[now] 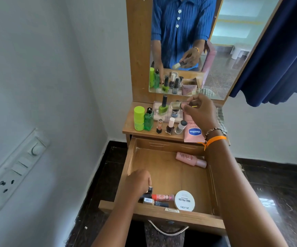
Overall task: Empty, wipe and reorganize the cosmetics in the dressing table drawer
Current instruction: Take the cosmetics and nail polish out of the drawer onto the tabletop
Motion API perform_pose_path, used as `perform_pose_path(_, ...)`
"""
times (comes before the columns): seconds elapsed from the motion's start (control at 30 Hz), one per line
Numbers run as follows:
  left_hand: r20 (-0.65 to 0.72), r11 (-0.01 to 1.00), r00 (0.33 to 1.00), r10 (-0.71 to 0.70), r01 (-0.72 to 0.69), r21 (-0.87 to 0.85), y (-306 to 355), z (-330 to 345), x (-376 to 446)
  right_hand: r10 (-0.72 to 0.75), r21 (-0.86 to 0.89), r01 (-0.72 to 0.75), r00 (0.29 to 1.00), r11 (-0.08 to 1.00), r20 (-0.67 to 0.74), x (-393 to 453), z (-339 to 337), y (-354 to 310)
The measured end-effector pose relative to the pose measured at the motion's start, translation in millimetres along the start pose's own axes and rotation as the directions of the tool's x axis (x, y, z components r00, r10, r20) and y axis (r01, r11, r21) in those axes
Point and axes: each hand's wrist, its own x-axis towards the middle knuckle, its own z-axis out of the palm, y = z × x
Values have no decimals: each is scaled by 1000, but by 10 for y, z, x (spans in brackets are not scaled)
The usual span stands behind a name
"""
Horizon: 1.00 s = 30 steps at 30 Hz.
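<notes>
Clearly the right hand (pixel 200 111) is pinching a small nail polish bottle (pixel 176 105) by its cap above the crowded tabletop (pixel 129 128) at upper centre, and setting it down could topple neighbouring bottles. Lower down, the left hand (pixel 138 182) is closing on lipsticks (pixel 162 197) in the open drawer (pixel 162 168).

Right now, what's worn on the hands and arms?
Both forearms are bare, no gloves. The right hand has an orange band and a beaded bracelet at the wrist. The left hand shows nothing worn. The mirror shows blue striped elbow-length sleeves.
</notes>
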Motion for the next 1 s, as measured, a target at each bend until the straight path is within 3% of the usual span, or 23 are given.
perform_pose_path(0.1, -13, 999, 1000, 2, -2, 41, -26, 83, 15, -81, -231, 89, 996, 969, 46, 171, 94, -19)
perform_pose_path(0.3, -75, 997, 997, 8, -2, 72, -83, 270, 42, -18, -575, 191, 956, 796, 293, 409, 263, 32)
perform_pose_path(0.43, -90, 995, 995, 41, -33, 89, -99, 276, 80, 38, -701, 306, 902, 644, 429, 489, 302, 58)
perform_pose_path(0.53, -149, 997, 986, 71, -71, 6, -64, 231, 102, 114, -722, 346, 856, 599, 504, 470, 307, 29)
perform_pose_path(0.7, -230, 932, 967, 113, -183, -312, 60, 10, 71, 88, -700, 373, 845, 609, 528, 443, 302, 39)
perform_pose_path(0.83, -299, 761, 948, 106, -271, -590, 193, -239, -22, -9, -594, 211, 946, 776, 324, 268, 215, -13)
perform_pose_path(0.9, -347, 665, 935, 79, -309, -680, 264, -338, -67, -94, -474, 212, 961, 855, 259, 42, 181, -124)
perform_pose_path(1.0, -397, 499, 918, 23, -354, -791, 378, -482, -117, -95, -355, 271, 893, 895, 440, -357, 169, -309)
